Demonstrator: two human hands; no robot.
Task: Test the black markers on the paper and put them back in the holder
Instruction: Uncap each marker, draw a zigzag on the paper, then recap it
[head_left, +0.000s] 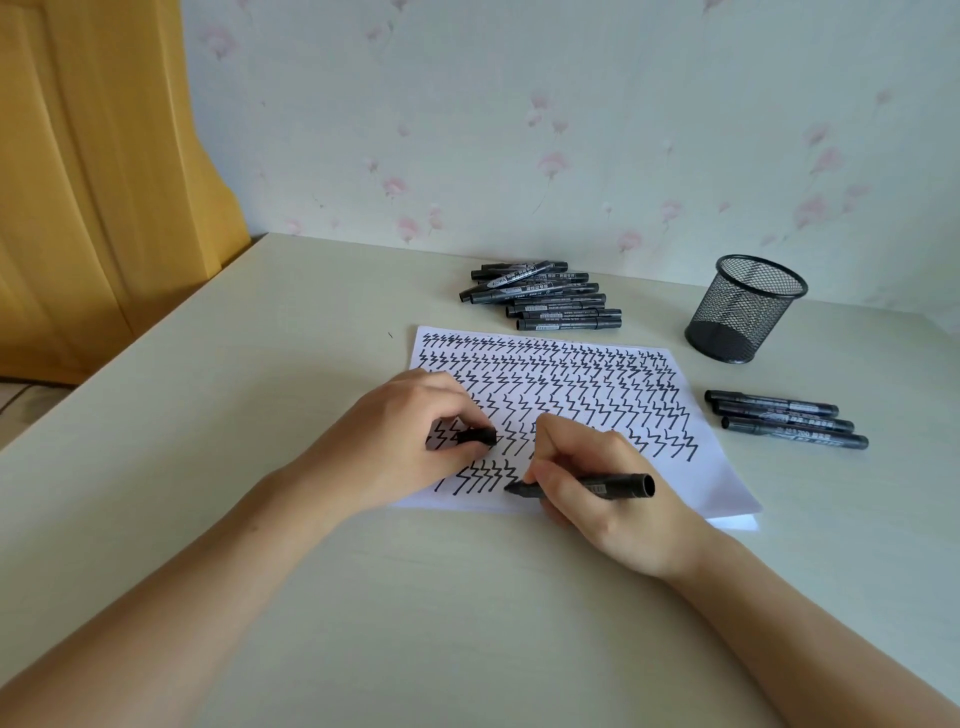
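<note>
Though beside paper (696, 467) — holder (744, 312), markers (545, 299)

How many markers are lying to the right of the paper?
3: markers and lie side by side right of the paper, nearer than the mesh holder.

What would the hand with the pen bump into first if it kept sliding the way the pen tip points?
Probably the left hand. The right hand aims its marker tip leftward along the paper, across the last zigzags, towards the left wrist, though the exact line is hard to judge.
</note>
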